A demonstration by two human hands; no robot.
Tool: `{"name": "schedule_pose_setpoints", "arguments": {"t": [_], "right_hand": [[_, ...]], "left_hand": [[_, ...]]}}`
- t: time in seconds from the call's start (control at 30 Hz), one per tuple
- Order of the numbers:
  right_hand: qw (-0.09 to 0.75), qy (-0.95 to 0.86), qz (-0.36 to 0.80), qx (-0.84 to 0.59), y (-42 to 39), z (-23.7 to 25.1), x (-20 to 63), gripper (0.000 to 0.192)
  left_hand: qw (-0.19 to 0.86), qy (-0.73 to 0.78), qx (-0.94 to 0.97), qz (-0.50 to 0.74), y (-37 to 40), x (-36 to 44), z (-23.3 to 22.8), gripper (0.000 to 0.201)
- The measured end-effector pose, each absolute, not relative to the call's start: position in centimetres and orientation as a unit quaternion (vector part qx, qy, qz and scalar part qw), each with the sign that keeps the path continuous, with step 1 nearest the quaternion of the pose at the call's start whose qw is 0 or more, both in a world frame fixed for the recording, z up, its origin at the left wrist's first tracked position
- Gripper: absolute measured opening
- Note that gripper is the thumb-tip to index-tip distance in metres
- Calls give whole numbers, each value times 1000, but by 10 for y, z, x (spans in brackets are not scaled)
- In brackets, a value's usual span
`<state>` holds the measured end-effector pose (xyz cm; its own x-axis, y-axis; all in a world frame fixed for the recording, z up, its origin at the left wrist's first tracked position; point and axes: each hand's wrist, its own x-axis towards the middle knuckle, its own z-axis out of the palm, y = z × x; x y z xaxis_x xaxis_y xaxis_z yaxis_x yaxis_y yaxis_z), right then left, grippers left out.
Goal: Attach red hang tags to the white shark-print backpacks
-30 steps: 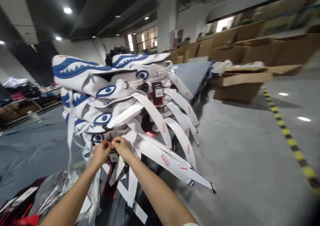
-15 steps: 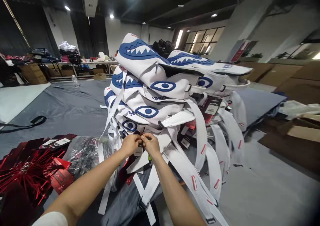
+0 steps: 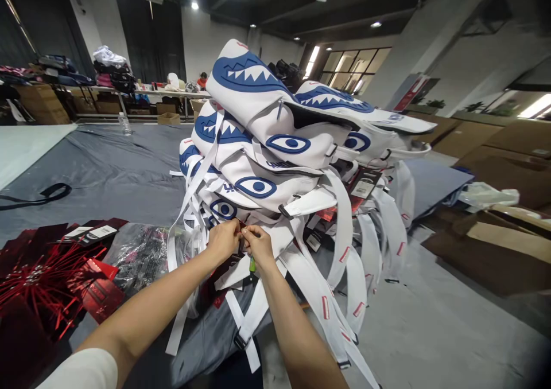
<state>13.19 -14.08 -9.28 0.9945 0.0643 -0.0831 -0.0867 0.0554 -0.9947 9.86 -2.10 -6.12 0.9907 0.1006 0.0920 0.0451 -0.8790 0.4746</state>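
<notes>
A tall stack of white backpacks with blue eyes and toothed mouths rises in front of me. Against a lower bag, the fingertips of my left hand and my right hand are pinched close together. What they pinch is too small to make out. Just below my right fingers a small green object hangs or sticks out; its kind is unclear. White shoulder straps with red stitched marks trail down around my forearms. Among the bags to the right hangs a dark hang tag with a white label.
Left of my arm lies a fan of red hang tags with strings, beside a clear plastic bag. A black strap and a water bottle are on the grey-covered table. Cardboard boxes stand at right.
The view has shifted slightly, and the hands sit a little higher in it. Both hands keep pinching at the same spot. A person has come into view at the far table.
</notes>
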Motion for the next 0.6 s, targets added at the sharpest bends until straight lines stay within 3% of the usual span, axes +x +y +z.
{"name": "schedule_pose_setpoints", "arguments": {"t": [0.6], "right_hand": [[765,54,67,-638,-140,-74,121,39]], "left_hand": [[261,-6,964,46,-26,94,-57,28]]}}
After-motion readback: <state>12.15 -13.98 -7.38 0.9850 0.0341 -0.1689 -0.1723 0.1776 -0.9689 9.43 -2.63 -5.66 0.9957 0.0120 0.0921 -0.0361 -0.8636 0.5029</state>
